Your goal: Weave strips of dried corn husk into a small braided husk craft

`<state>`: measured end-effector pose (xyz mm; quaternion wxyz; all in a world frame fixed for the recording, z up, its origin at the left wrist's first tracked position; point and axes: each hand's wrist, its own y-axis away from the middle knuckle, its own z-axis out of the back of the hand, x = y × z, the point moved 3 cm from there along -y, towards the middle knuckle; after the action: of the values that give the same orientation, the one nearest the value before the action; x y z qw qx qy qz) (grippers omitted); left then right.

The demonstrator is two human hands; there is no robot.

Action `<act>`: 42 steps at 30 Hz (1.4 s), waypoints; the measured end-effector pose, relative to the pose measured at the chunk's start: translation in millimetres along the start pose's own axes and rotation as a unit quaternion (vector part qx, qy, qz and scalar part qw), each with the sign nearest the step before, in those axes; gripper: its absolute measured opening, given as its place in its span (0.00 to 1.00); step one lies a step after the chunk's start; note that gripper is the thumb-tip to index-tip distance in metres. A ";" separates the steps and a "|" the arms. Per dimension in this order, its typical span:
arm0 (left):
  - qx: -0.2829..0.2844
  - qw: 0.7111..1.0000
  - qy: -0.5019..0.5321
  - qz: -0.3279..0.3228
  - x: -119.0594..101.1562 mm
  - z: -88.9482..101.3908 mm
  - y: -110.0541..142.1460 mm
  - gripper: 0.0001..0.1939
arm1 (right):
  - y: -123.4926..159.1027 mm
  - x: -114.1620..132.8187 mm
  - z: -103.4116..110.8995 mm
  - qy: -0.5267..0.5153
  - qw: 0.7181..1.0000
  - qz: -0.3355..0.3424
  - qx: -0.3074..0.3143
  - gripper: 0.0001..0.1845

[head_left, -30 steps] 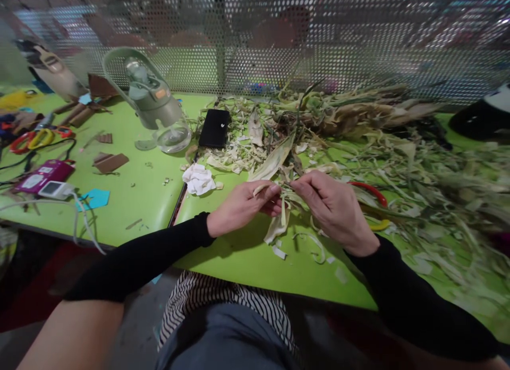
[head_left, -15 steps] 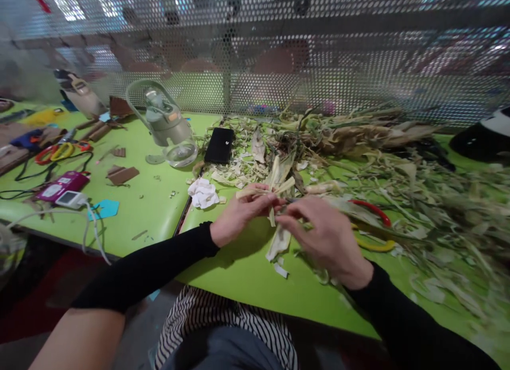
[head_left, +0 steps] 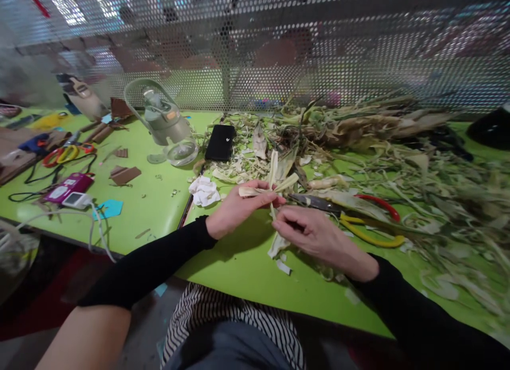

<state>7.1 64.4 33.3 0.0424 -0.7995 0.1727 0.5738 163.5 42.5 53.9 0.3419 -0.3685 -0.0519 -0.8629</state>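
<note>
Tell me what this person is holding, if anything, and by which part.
The left hand pinches pale strips where they cross, ends sticking out. The right hand is near their lower end; whether it grips them cannot be told.

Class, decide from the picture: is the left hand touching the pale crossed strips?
Touching: the head view shows the left hand pinching the pale crossed strips near their crossing, with no gap.

There is bare room on the smooth green table [head_left: 239, 269] just below the left hand [head_left: 237, 210], so a hand could slide there. The crumpled white tissue [head_left: 204, 191] sits in the way on its left. By the right hand [head_left: 319, 234], scissors with red and yellow handles [head_left: 326, 204] and messy, dry, pale-green leaves [head_left: 458, 186] block the path.
</note>
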 end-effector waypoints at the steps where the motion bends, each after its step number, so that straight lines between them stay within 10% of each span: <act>1: -0.007 1.000 -0.016 0.003 -0.2 1.7 -1.2 0.12 | -0.2 -3.2 0.3 -0.011 1.000 -0.015 -0.001 0.21; 8: 0.029 0.996 -0.087 0.017 4.5 -1.4 2.9 0.12 | 0.5 -31.8 9.7 -0.118 0.963 -0.196 -0.140 0.28; 19: 0.037 0.980 -0.169 -0.101 -1.1 -0.2 7.0 0.13 | 5.3 -9.7 20.9 -0.093 0.963 -0.093 -0.235 0.25; 27: 0.079 0.995 -0.054 -0.004 3.3 0.4 6.6 0.17 | 1.2 -29.0 22.6 -0.066 0.967 -0.151 -0.192 0.22; 33: 0.091 0.995 -0.043 0.014 8.5 0.5 3.0 0.15 | -2.9 -27.8 22.7 0.091 0.972 -0.013 -0.218 0.13; 42: 0.119 0.992 -0.040 0.010 14.7 1.5 0.0 0.15 | -0.9 -19.6 17.2 0.014 0.987 -0.046 -0.155 0.13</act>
<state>9.8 61.5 19.1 0.1388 -0.7634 0.2461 0.5808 183.0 59.8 53.3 0.2408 -0.4018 0.0706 -0.8807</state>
